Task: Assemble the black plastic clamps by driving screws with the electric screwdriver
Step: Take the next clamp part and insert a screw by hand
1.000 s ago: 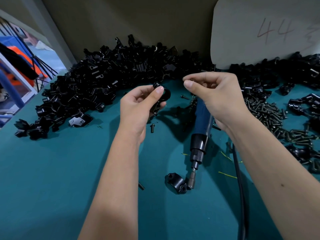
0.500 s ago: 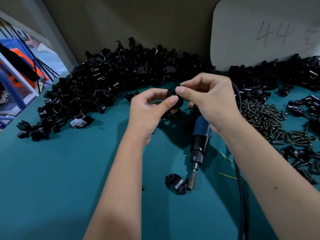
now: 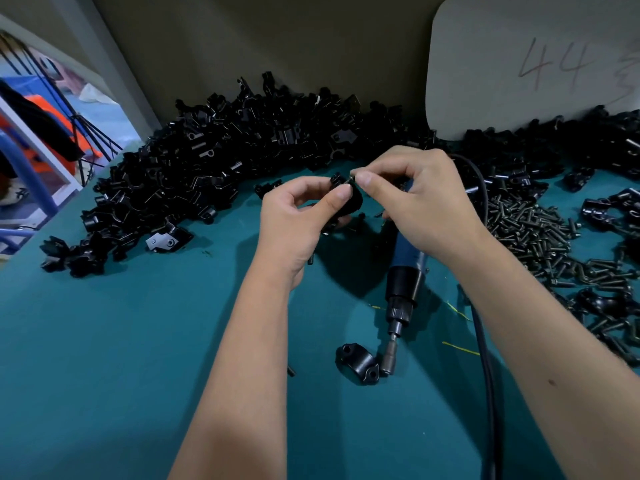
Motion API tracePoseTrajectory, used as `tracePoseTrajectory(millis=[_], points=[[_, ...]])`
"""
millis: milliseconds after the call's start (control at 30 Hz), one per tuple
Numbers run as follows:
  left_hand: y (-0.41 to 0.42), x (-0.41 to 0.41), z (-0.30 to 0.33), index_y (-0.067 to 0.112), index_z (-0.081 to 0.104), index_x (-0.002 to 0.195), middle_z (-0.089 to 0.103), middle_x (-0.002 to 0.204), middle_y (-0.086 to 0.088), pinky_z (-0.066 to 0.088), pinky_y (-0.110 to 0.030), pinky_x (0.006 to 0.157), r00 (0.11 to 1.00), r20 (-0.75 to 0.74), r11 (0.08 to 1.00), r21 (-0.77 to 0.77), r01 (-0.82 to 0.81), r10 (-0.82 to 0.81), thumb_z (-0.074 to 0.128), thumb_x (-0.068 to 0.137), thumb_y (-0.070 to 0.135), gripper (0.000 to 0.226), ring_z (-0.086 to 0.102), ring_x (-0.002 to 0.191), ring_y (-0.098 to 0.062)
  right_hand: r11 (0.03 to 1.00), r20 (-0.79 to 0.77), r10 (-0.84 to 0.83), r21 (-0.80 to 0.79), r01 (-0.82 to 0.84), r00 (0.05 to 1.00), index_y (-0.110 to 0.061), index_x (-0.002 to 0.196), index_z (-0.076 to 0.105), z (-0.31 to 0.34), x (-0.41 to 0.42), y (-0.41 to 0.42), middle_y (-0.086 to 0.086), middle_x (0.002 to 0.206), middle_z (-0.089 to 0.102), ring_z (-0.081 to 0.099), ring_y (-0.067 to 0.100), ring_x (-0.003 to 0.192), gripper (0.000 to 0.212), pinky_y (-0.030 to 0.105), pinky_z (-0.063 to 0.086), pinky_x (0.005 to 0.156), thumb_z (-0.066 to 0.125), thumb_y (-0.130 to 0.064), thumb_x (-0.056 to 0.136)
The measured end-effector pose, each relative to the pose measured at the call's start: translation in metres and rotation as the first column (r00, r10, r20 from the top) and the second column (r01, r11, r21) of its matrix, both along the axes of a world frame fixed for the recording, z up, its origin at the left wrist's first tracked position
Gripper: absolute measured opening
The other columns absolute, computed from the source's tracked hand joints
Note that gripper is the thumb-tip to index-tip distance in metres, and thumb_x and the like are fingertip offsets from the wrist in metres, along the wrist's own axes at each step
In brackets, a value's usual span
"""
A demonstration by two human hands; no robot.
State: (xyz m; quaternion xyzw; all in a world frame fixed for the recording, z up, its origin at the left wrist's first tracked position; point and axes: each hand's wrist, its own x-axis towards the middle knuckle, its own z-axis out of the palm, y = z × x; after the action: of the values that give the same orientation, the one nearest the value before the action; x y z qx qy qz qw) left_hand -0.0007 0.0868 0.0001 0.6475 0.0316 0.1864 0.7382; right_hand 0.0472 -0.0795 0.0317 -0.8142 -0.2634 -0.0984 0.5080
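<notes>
Both hands up over the bench centre, working on one black clamp piece (image 3: 349, 204). Left hand (image 3: 298, 220) grips it, thumb curled over the front face, fingers wrapped behind; the piece sits clear of the teal mat (image 3: 138, 341). Right hand (image 3: 419, 202) is at its 3 o'clock, thumb and forefinger pinched together on a small screw (image 3: 351, 179) at the top edge of the held piece; can't tell whether the screw is seated in a hole. Electric screwdriver (image 3: 403, 282) lies flat on the mat below the right hand, at 6 o'clock from it, blue body under the palm, bit end pointing toward the viewer, nobody holding it. Its tip touches or sits just beside a loose clamp half (image 3: 358, 363) lying on the mat at 7 o'clock from the driver. Black cable (image 3: 485, 341) runs from behind the right hand down along the right forearm. Big pile of black clamp parts (image 3: 225, 161) spans 9 to 12 o'clock along the back wall. Screw heap (image 3: 533, 233) at 3 o'clock of the right hand, more clamp parts beyond it. Grey board (image 3: 519, 64) with "44" handwritten leans at 1 o'clock.
</notes>
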Motion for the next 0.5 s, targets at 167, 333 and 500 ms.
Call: tracePoseTrajectory(millis=[167,333,500], points=[[0.005,-0.001,0.005,0.008,0.074,0.093,0.073,0.086,-0.002,0.058,-0.024,0.069,1.000,-0.012,0.993,-0.113,-0.028,0.026,0.074,0.092,0.007,0.002,0.070,0.078,-0.012,0.992,-0.015,0.125,-0.006,-0.125,0.992,-0.020,0.121,0.078,0.002,-0.002,-0.001,-0.007,0.100,0.071,0.065,0.005,0.093,0.023,0.025,0.053,0.084,0.068,-0.017,0.100],[0.013,-0.003,0.011,0.008,0.073,0.094,0.073,0.081,0.003,0.058,-0.024,0.075,0.993,-0.056,0.954,-0.274,-0.119,0.107,0.073,0.094,0.012,0.004,0.069,0.075,-0.010,0.995,0.071,0.025,-0.099,-0.018,0.997,-0.027,0.124,0.075,0.010,0.000,0.006,-0.009,0.104,0.073,0.064,0.006,0.097,0.026,0.024,0.050,0.089,0.064,-0.034,0.102],[0.021,-0.004,0.010,0.008,0.068,0.096,0.075,0.091,-0.008,0.057,-0.021,0.071,0.990,-0.102,0.846,-0.515,-0.140,0.102,0.073,0.096,0.021,0.014,0.072,0.075,-0.016,0.585,0.167,0.027,-0.802,0.120,0.986,-0.018,0.109,0.073,0.004,0.001,0.024,0.008,0.111,0.064,0.049,0.029,0.119,0.023,0.037,0.049,0.081,0.076,-0.034,0.092]])
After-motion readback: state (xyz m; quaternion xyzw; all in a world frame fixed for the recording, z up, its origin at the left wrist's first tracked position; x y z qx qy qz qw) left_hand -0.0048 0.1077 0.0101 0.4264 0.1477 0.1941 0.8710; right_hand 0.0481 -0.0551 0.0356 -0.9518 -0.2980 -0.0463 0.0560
